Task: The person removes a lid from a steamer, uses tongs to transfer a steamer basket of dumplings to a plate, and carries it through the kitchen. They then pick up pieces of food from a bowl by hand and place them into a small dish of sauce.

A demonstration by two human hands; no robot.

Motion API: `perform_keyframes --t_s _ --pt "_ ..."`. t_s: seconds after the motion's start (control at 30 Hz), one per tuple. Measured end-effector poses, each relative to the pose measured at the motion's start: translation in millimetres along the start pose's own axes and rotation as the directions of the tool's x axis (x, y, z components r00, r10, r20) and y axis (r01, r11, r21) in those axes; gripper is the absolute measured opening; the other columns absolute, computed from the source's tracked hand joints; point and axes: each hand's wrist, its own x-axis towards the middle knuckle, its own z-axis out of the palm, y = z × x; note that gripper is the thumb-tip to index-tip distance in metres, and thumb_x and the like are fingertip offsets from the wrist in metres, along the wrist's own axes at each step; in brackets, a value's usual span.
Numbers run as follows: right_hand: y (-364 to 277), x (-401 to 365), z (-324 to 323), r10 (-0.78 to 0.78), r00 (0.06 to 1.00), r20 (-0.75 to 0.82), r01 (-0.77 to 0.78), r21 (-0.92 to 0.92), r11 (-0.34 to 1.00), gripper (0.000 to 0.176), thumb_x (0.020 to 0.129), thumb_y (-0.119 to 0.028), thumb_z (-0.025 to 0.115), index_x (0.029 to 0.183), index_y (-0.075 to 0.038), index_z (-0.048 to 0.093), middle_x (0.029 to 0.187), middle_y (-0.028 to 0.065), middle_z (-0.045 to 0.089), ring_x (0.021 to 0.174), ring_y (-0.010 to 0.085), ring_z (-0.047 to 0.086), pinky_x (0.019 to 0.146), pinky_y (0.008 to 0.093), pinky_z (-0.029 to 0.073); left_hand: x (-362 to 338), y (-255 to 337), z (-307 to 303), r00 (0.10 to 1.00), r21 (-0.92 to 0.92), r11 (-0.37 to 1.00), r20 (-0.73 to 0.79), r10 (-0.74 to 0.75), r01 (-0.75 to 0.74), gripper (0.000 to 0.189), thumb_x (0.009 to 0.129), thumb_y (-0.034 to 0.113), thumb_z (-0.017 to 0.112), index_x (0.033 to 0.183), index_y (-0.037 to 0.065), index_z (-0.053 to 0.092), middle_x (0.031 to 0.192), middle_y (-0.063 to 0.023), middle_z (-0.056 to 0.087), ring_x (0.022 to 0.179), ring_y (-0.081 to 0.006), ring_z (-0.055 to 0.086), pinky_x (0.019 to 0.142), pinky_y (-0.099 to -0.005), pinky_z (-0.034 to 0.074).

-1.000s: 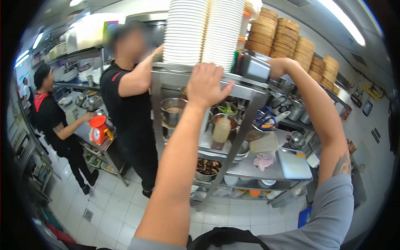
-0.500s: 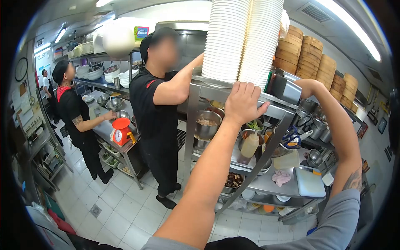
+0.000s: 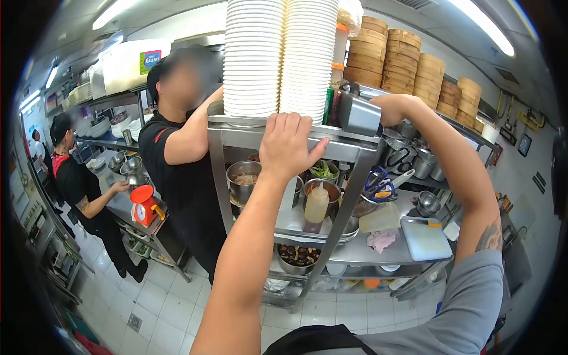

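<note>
My left hand (image 3: 290,145) grips the front rim of a tall steel rack (image 3: 349,152), fingers curled over the top and thumb apart to the right. Just behind those fingers rise two tall stacks of white bowls (image 3: 251,65) on the top shelf. My right hand (image 3: 396,109) reaches over the rack's right end, beside a grey boxy device (image 3: 360,115). Its fingers are hidden behind that device, so what they touch does not show. Below, the rack holds a squeeze bottle (image 3: 316,207), a pot (image 3: 244,179) and a bowl of dark mushrooms (image 3: 297,257).
A person in black (image 3: 183,160) stands close at the rack's left, one arm raised behind the bowls. Farther left another person (image 3: 77,171) works by a red scale (image 3: 145,207). Bamboo steamers (image 3: 402,59) stand at the back right, above a cutting board (image 3: 426,238).
The view has swung right, so the rack, bowls and people sit farther left. My left hand stays on the rim, and my right hand remains by the grey device.
</note>
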Motion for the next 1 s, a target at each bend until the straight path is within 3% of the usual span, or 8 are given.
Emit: perform_keyframes --t_s 0.17,0.2,0.47,0.57,0.77,0.9,0.93,1.0 --pt "-8 -4 -12 -0.118 0.993 0.024 0.118 0.032 0.993 0.029 0.073 -0.007 0.063 0.100 0.003 0.069 0.090 0.0225 0.071 0.083 0.0337 0.068 0.074 0.0436 0.053 -1 0 -1 1.000 -0.019 1.000 0.019 0.002 -0.002 0.043 0.079 0.044 0.070 0.096 0.006 0.059 0.089 -0.0100 0.053 0.089 -0.0309 0.051 0.086 -0.0437 0.041" --pt "-14 -9 -17 -0.013 0.997 0.074 0.010 0.033 0.999 0.028 0.073 -0.008 0.064 0.099 0.003 0.069 0.091 0.0226 0.071 0.083 0.0335 0.068 0.075 0.0434 0.053 -1 -2 -2 1.000 -0.027 1.000 0.016 0.007 -0.007 0.043 0.079 0.044 0.070 0.096 0.006 0.059 0.088 -0.0102 0.053 0.089 -0.0310 0.052 0.086 -0.0440 0.041" --pt "-56 -88 6 0.220 0.901 -0.374 -0.154 0.197 0.968 0.060 0.080 -0.005 0.060 0.139 -0.006 0.050 0.114 0.0218 0.064 0.109 0.0383 0.059 0.097 0.0450 0.046 -4 -7 1 1.000 -0.128 0.992 -0.012 -0.012 0.011 0.041 0.081 0.041 0.068 0.097 0.004 0.060 0.089 -0.0111 0.054 0.089 -0.0302 0.053 0.089 -0.0446 0.040" --pt "-68 -94 3 0.304 0.918 -0.255 -0.171 0.437 0.883 0.053 0.078 -0.003 0.059 0.131 -0.004 0.054 0.114 0.0214 0.064 0.108 0.0387 0.059 0.096 0.0440 0.046 -2 -6 -5 0.998 -0.177 0.982 0.010 -0.063 0.064 0.041 0.082 0.040 0.067 0.098 0.002 0.061 0.090 -0.0121 0.055 0.092 -0.0300 0.053 0.091 -0.0440 0.040" --pt "-54 -60 -8 0.178 0.970 -0.164 -0.144 0.201 0.969 0.048 0.069 -0.006 0.068 0.116 -0.001 0.060 0.112 0.0207 0.064 0.108 0.0381 0.060 0.094 0.0403 0.048 -1 -20 -15 0.986 -0.332 0.941 0.167 -0.017 0.072 0.044 0.081 0.039 0.067 0.100 0.000 0.061 0.092 -0.0126 0.055 0.095 -0.0294 0.052 0.094 -0.0425 0.039" --pt "-71 -49 -39 0.319 0.944 0.082 -0.327 0.118 0.938 0.048 0.067 -0.007 0.071 0.114 -0.002 0.062 0.114 0.0208 0.064 0.108 0.0372 0.060 0.094 0.0387 0.049 -8 -31 -13 0.995 -0.237 0.970 0.072 0.065 -0.046 0.045 0.085 0.035 0.060 0.107 -0.004 0.062 0.096 -0.0123 0.057 0.099 -0.0278 0.052 0.095 -0.0409 0.037" --pt "-59 -50 -34 0.198 0.980 0.019 -0.199 0.081 0.977 0.043 0.067 -0.007 0.071 0.110 -0.004 0.064 0.108 0.0198 0.067 0.102 0.0360 0.063 0.089 0.0382 0.050 -7 -35 -15 0.990 -0.195 0.978 0.103 0.094 -0.073 0.044 0.086 0.033 0.056 0.109 -0.005 0.062 0.098 -0.0126 0.057 0.100 -0.0276 0.051 0.096 -0.0413 0.037" --pt "-34 -58 -30 0.284 0.942 0.180 -0.290 0.006 0.957 0.039 0.067 -0.007 0.072 0.106 -0.004 0.065 0.101 0.0188 0.069 0.096 0.0358 0.065 0.086 0.0382 0.051 -8 -38 -19 0.973 -0.121 0.984 0.176 0.151 -0.131 0.044 0.089 0.029 0.050 0.112 -0.006 0.062 0.102 -0.0131 0.058 0.103 -0.0272 0.051 0.099 -0.0421 0.035"
